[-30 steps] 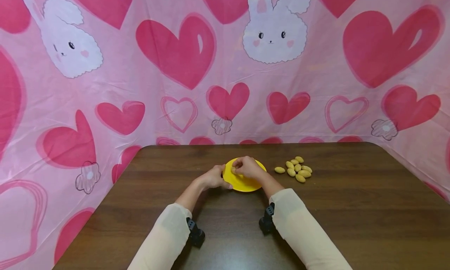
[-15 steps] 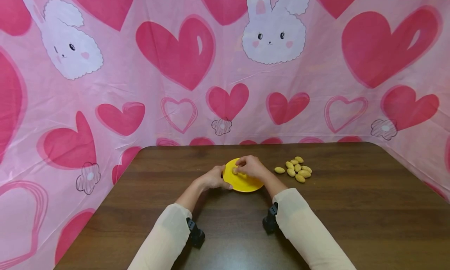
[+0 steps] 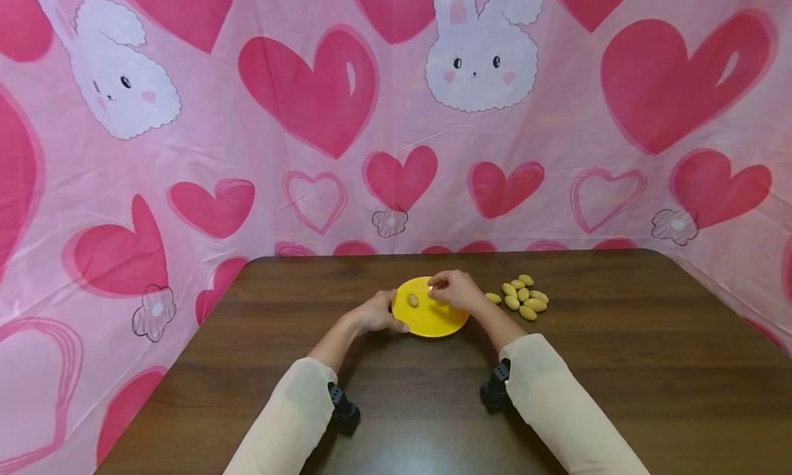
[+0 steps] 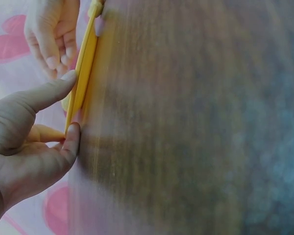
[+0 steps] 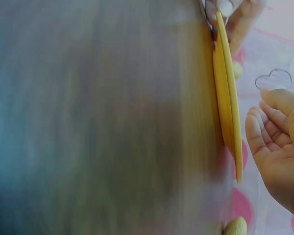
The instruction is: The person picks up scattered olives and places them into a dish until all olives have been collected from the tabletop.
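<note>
Pink backdrop (image 3: 272, 131): cloth with hearts and rabbit faces; hung behind and to both sides, probably to screen off the room.
Brown table (image 3: 619, 372): wood-grained, wide; both sleeved forearms reach inward over it.
Yellow plate (image 3: 433, 326): flat on the table, ahead of the person; likely set midway so either hand can get at it.
Left hand (image 3: 371, 313): thumb and fingers grip the plate's left rim; this hold seems meant to stop it sliding, and leaves most of the top surface free.
Single piece (image 3: 412, 300): oval, tan, nut-like; lies on the plate's left part, near the gripping hand, touched by no fingers that I can see.
Right hand (image 3: 456, 291): above the plate's right part, apart from it in the right wrist view; fingers loosely curled, thumb close to them; nothing seen between the tips.
Pile (image 3: 523, 295): similar pieces grouped on the table right of the plate; handy for the right hand, I judge.
Stray piece (image 3: 493, 297): between pile and right forearm, partly hidden by it.
</note>
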A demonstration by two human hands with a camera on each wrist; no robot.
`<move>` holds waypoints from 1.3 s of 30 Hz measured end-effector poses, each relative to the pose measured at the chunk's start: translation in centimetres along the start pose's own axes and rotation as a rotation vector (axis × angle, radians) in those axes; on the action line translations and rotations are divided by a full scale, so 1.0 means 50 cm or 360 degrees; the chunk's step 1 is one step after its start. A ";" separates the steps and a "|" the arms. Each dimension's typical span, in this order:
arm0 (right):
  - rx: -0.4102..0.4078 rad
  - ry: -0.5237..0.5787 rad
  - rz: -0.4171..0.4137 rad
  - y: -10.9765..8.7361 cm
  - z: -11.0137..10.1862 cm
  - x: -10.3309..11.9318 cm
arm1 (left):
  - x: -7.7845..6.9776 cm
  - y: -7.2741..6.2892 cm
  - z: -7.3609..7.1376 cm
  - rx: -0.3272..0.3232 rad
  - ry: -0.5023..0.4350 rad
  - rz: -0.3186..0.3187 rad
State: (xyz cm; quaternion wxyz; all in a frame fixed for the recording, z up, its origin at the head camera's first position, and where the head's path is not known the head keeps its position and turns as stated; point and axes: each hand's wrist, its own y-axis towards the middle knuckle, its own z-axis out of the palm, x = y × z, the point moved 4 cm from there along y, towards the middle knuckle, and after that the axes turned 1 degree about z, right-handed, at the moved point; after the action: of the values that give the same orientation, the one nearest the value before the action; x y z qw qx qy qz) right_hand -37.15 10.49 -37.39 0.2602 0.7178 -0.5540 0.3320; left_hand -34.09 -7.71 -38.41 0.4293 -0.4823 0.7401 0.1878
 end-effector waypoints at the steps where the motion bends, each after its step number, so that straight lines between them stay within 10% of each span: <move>1: -0.0007 -0.0006 -0.0021 -0.002 -0.006 -0.003 | 0.000 0.000 0.000 0.0002 0.0002 0.0006; 21: -0.0188 -0.0016 -0.0066 -0.030 -0.123 -0.054 | 0.004 0.003 0.001 -0.0030 -0.0005 -0.0049; 39: -0.0625 -0.0027 -0.0103 -0.069 -0.209 -0.092 | 0.005 -0.001 0.001 -0.0062 0.0017 -0.0082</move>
State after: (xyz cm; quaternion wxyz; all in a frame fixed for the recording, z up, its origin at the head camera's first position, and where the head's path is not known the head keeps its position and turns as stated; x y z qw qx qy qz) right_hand -36.52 21.96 -34.23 0.4010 0.6735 -0.5868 0.2031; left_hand -34.07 -7.84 -38.65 0.4206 -0.5105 0.7259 0.1885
